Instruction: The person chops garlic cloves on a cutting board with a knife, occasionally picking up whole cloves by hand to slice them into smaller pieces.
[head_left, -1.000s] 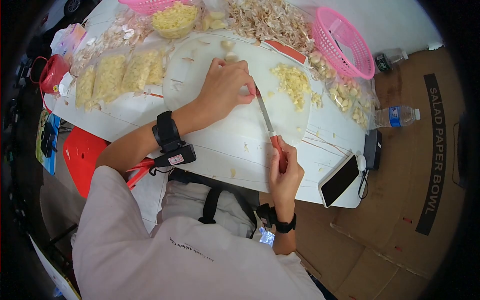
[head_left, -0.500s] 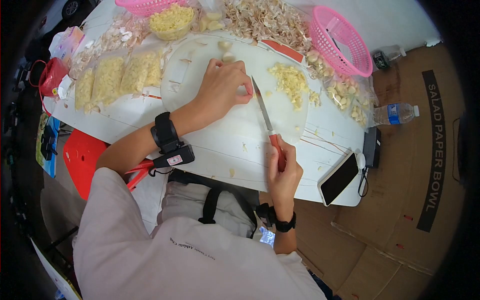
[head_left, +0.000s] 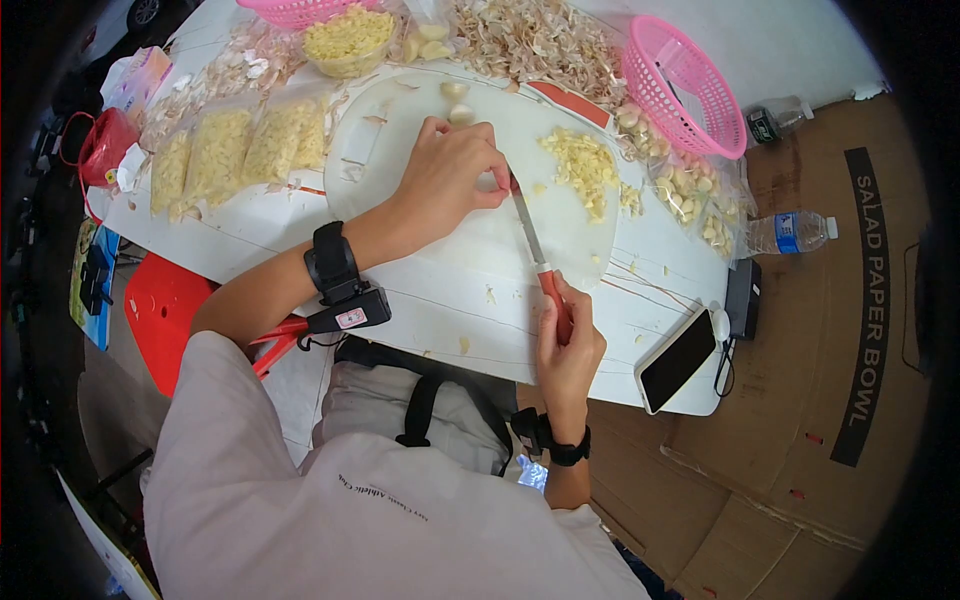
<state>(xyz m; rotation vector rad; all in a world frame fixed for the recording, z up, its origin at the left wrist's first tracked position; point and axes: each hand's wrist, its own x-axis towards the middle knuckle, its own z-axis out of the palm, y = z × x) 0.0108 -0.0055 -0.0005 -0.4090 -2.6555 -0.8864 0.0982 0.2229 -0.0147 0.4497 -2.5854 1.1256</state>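
My right hand (head_left: 570,345) is wrapped round the red handle of a knife (head_left: 530,235), its blade pointing away from me over the white cutting board (head_left: 450,265). The blade's tip meets the fingertips of my left hand (head_left: 455,180), which is closed in a pinch above the board. A small pale garlic clove seems to be between those fingers, mostly hidden by them. Two whole peeled garlic cloves (head_left: 457,103) lie just beyond my left hand. Chopped garlic (head_left: 583,170) is heaped on the board's right side, with a few loose bits nearby.
Bags of chopped garlic (head_left: 220,150) and a full tub (head_left: 348,42) stand at left. Garlic skins (head_left: 540,45) cover the back. At right are a pink basket (head_left: 685,85), bagged cloves (head_left: 690,195), a water bottle (head_left: 790,231) and a phone (head_left: 677,360) near the table edge.
The knife tip has moved slightly, from just beside my left fingertips to against them. Both hands stay in nearly the same place.
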